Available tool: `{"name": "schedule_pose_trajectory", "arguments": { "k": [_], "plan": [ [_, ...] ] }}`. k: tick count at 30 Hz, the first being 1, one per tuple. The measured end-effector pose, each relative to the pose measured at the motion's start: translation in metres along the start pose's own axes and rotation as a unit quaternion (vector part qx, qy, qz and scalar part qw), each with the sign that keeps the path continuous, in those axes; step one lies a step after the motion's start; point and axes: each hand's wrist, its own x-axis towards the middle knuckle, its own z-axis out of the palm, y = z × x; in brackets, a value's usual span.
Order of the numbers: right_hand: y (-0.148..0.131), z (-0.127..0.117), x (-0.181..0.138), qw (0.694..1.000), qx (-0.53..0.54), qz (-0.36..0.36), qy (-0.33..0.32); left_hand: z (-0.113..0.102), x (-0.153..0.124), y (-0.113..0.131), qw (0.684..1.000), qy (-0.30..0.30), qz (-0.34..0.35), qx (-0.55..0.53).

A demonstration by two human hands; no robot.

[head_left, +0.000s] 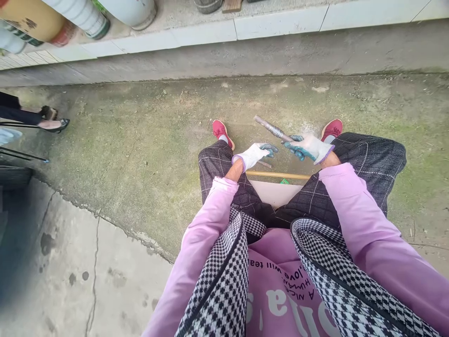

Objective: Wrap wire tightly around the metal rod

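My right hand (306,147), in a white glove with blue-coated fingers, is closed around a wire-wrapped rod (273,128) that slants up to the left. My left hand (254,155) wears a matching glove, and its fingers are curled a short way left of the right hand. Below those fingers a thin greyish bar (264,164) sticks out; whether the hand grips it is hidden. Between my knees lies a pale board (275,191), with a yellow strip (270,174) along its far edge and a small green piece (284,181) beside the strip.
My red shoes (222,131) stand apart on mossy concrete ground (140,135). A raised white-tiled ledge (280,23) runs across the far side, carrying pots (131,11). At the left edge are another person's feet (54,124) and thin dark rods (24,153). Cracked paving (105,262) lies lower left.
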Motion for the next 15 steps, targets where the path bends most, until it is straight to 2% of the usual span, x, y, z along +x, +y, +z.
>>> {"name": "schedule_pose_trajectory", "arguments": {
  "k": [2,7,10,12,15],
  "plan": [
    [-0.005,0.002,-0.006,1.0,0.005,0.011,0.002,-0.001,0.005,-0.001,1.0,0.022,-0.003,-0.016],
    [-0.011,0.006,-0.015,0.998,-0.012,0.01,-0.054,-0.006,0.016,-0.006,0.987,0.047,-0.002,-0.154],
    [-0.01,0.01,-0.014,0.997,-0.012,0.004,-0.078,-0.006,0.017,-0.007,0.979,0.06,-0.013,-0.192],
    [-0.01,0.014,-0.012,0.998,-0.03,0.001,-0.062,-0.003,0.019,-0.008,0.978,0.069,-0.02,-0.193],
    [-0.009,0.021,-0.004,0.996,-0.089,-0.015,0.019,0.001,0.019,-0.006,0.978,0.092,-0.029,-0.183]
  ]
}}
